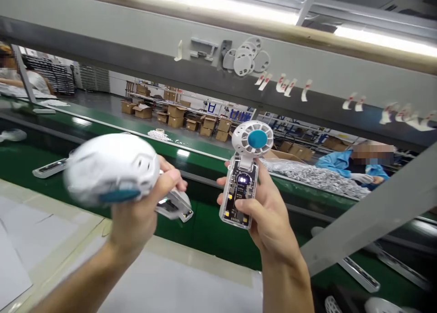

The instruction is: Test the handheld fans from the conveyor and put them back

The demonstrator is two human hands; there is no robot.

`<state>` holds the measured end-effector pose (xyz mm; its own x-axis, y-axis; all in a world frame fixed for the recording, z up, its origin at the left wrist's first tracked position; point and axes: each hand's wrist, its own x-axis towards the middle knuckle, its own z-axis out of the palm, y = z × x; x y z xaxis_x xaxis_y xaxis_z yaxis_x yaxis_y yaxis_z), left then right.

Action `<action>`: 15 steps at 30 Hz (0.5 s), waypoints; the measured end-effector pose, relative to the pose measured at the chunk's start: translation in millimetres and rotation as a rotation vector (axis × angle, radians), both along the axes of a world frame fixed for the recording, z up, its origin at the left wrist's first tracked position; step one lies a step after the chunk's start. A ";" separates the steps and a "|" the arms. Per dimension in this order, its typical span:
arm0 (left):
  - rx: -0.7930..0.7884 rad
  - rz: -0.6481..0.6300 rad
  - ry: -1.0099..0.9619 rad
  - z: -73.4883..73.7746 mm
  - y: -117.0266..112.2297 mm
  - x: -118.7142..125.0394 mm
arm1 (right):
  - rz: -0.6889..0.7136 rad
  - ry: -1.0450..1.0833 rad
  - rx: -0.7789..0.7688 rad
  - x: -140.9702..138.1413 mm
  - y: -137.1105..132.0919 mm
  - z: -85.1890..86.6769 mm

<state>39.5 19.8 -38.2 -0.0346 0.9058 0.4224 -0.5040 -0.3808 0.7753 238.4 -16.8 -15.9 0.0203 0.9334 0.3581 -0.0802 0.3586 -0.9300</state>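
A white handheld fan (pixel 109 167) with a teal centre, smeared by motion, is in my left hand (pixel 138 217), its round head toward me. Just beyond those fingers shows a clear-cased handle (pixel 175 204) with a circuit board; I cannot tell whether it belongs to that fan or lies on the belt. Upright in my right hand (pixel 269 208) is a second handheld fan (pixel 239 190). Its clear handle shows a dark circuit board, a lit round display and small yellow parts. My right thumb presses on the front of that handle, while the other fingers wrap behind it.
A green conveyor belt (pixel 205 235) runs across, bearing more fan handles (pixel 51 168) (pixel 358 272). A pale work surface (pixel 184 281) lies nearest me. A slanted metal post (pixel 368 208) stands at right. Across the belt, a person in blue sleeves (pixel 334 163) sits by bagged small parts (pixel 314 176).
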 end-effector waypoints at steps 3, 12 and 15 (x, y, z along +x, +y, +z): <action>-0.172 0.014 0.135 -14.5 27.4 23.3 | -0.024 -0.002 0.023 0.5 -3.8 2.4; -0.125 -0.248 0.701 -103.2 74.8 68.4 | -0.074 0.034 0.038 9.0 -3.2 2.8; -0.088 -0.163 0.875 -124.0 78.4 72.9 | -0.106 0.026 0.059 11.2 -2.5 1.9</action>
